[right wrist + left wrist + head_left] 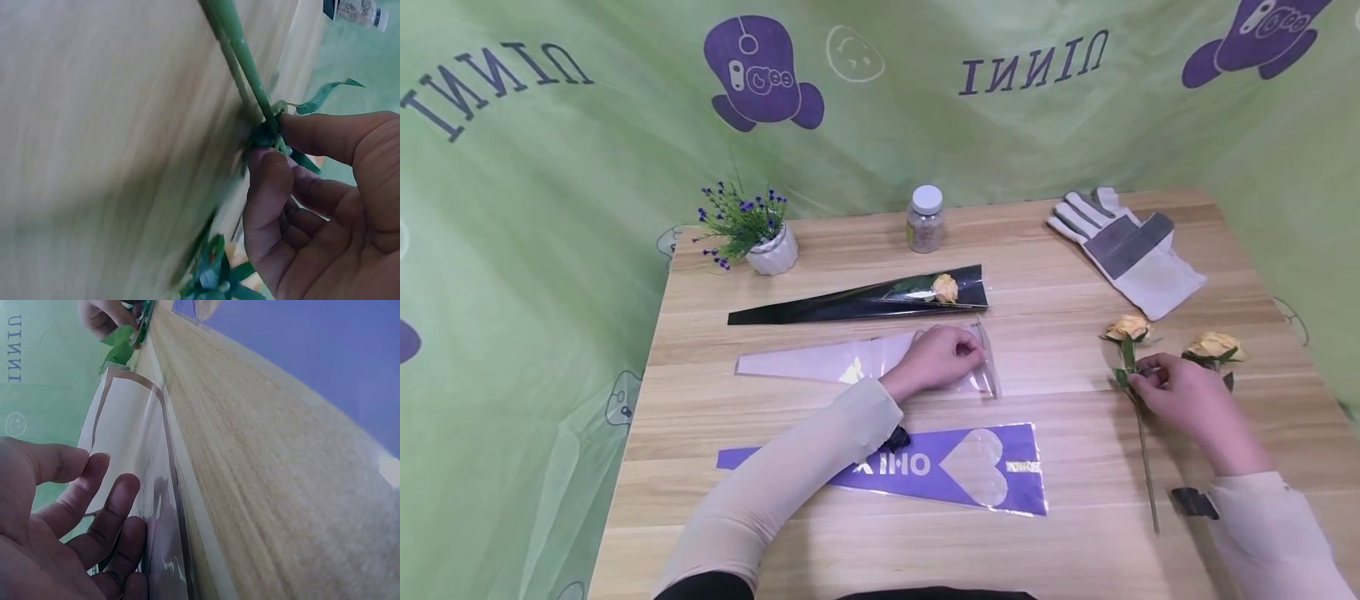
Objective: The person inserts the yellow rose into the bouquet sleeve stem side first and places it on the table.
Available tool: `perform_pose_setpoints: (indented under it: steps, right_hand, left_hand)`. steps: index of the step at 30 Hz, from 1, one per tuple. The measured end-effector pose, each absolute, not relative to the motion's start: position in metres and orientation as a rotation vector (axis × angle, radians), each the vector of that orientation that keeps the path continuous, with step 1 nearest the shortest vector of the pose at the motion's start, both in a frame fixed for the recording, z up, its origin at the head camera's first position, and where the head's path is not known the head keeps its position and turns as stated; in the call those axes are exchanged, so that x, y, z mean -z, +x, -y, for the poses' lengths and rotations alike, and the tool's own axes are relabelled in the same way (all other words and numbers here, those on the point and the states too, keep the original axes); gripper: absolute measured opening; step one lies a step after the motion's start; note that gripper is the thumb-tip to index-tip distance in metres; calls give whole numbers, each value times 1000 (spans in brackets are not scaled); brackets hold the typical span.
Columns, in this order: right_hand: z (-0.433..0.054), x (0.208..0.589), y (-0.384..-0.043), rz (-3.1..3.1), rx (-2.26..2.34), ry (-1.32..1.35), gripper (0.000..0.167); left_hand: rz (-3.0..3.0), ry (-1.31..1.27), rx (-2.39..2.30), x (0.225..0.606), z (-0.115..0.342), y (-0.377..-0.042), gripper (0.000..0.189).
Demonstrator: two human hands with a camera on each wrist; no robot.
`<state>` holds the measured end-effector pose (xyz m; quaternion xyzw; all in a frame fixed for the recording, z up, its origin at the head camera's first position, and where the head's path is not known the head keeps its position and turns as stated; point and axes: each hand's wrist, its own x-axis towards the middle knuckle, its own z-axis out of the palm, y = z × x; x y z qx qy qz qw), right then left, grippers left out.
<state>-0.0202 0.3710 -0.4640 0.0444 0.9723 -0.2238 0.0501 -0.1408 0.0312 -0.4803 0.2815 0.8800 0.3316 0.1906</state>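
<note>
In the head view my left hand (936, 358) pinches the upper edge of a clear, pale-bordered flower sleeve (805, 362) near its wide end. The left wrist view shows thumb and forefinger meeting at the film (122, 419), whose mouth stands raised and parted. Between thumb and fingertips, my right hand (1191, 400) grips a peach artificial rose (1127, 327) by its green stem (242, 53), just below the leaves. That stem points toward the table's front. A second peach rose (1215, 344) lies just beyond the right hand, its stem mostly hidden by the hand.
Behind the pale sleeve lies a black sleeve (842, 305) with a peach rose inside. A purple sleeve (947, 487) with a heart window lies nearer me, partly under my left arm. Along the back are a potted plant (772, 252), a lidded jar (925, 225) and work gloves (1127, 250).
</note>
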Motion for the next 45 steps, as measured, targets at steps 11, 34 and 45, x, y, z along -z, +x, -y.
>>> perform_pose_setpoints:
  steps: [11,34,45]
  right_hand:
    - [-366,451,-26,-2533,1524,344,20]
    - [-305,395,-65,-1623,3125,378,15]
    - [-299,411,-66,-2027,3131,602,31]
  left_hand:
    - [-2432,816,-953,480,-33,-143,15]
    - [-2406,798,-940,479,-31,-143,15]
    - [-2408,830,-936,486,-31,-144,16]
